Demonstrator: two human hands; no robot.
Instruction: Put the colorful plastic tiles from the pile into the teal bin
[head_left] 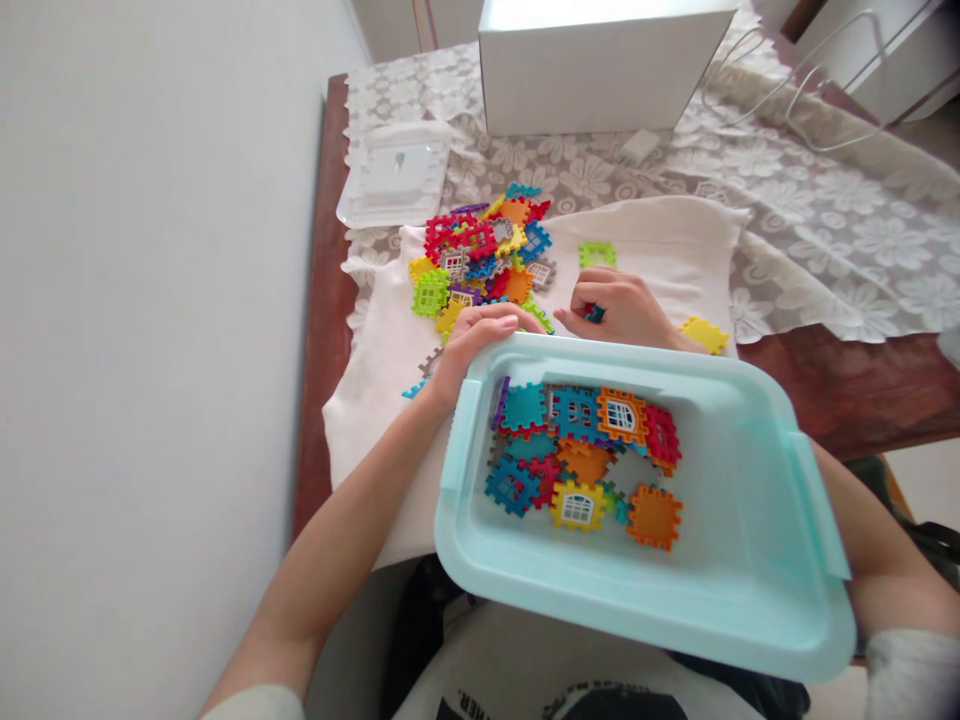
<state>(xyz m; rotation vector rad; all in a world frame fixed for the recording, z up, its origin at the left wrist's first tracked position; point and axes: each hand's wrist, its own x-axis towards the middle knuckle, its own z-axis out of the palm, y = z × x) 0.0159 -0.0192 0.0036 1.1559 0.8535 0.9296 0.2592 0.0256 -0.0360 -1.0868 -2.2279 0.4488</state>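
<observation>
My left hand [484, 335] lies at the far left corner of the light teal plastic bin [750, 480], beside a pile of colourful toothed building tiles [480, 260]. Its fingers stretch to the right, and the bin's rim hides their tips. Beyond the bin's far rim, my right hand [619, 303] is closed, fingers curled round a dark teal tile [595, 313] that shows only in part. A lime green window tile [597, 255] lies just past it on the white cloth. Inside the bin, several tiles lie at the left, among them an orange tile [655, 517] and a yellow window tile [578, 507].
A yellow tile [705, 335] rests on the white cloth [660, 225] right of my wrist. A clear plastic tray [394, 175] lies at the back left. Behind stand a large white box [592, 80] and a small white block [637, 148]. The wall [150, 300] borders the table's left.
</observation>
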